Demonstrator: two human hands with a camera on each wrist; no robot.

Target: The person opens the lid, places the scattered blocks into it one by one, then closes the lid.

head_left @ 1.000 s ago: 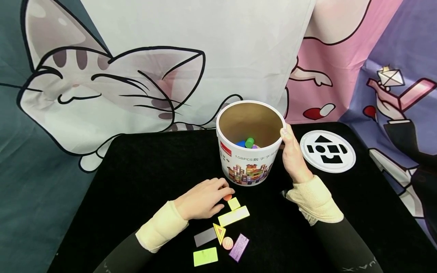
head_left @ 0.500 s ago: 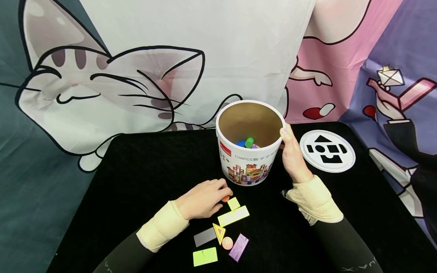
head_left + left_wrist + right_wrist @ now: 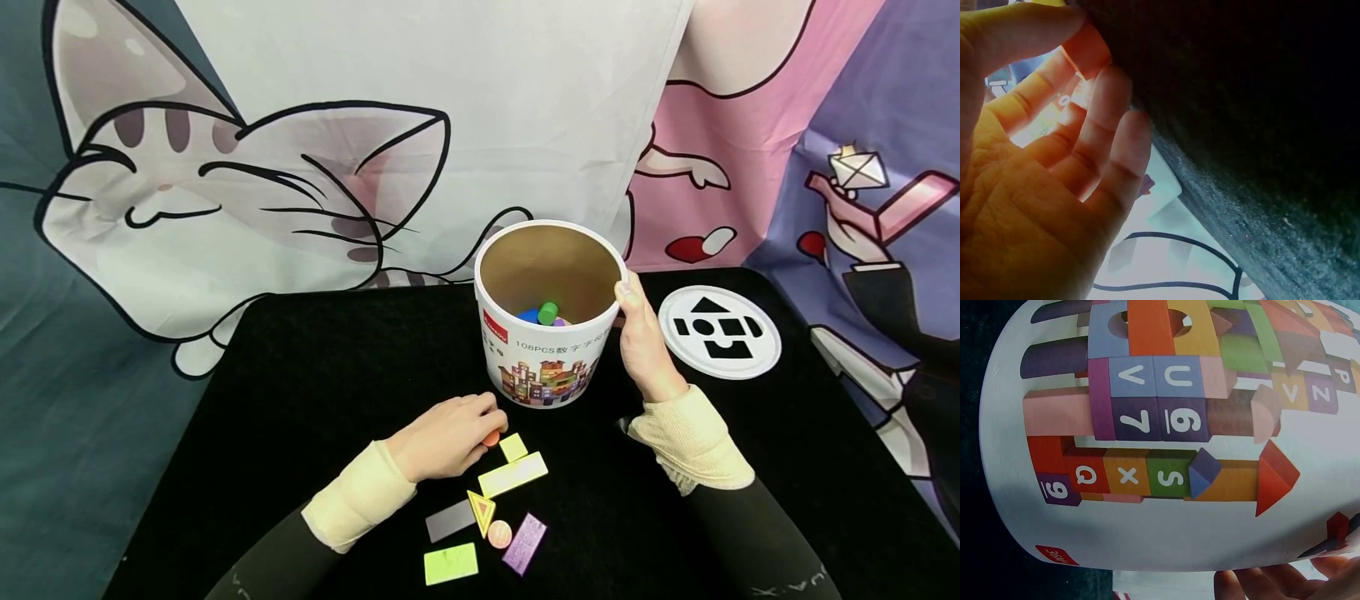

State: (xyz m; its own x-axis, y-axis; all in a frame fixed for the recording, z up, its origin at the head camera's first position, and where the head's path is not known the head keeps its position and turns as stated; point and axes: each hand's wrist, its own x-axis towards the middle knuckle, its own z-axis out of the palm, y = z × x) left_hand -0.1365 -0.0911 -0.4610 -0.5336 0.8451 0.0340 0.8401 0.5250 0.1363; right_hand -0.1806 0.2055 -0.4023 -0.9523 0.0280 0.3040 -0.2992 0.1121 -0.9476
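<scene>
My left hand is low over the black cloth, in front of the bucket. Thumb and fingers pinch a small orange-red round block, best seen in the left wrist view; part of it is hidden by the thumb. My right hand grips the white printed bucket at its right rim, thumb over the edge. The bucket stands upright, with a green cylinder and a blue block among those inside. Its printed side fills the right wrist view, where fingertips show at the bottom.
Close to my left hand lie a yellow square block and a long pale yellow block. Nearer are a grey block, a yellow triangle, a pinkish disc, a purple block and a green block. The white cut-out lid lies right.
The orange-red block has shifted slightly left in my left hand, away from the yellow square, as my fingers close around it. My right hand and the bucket stay put.
</scene>
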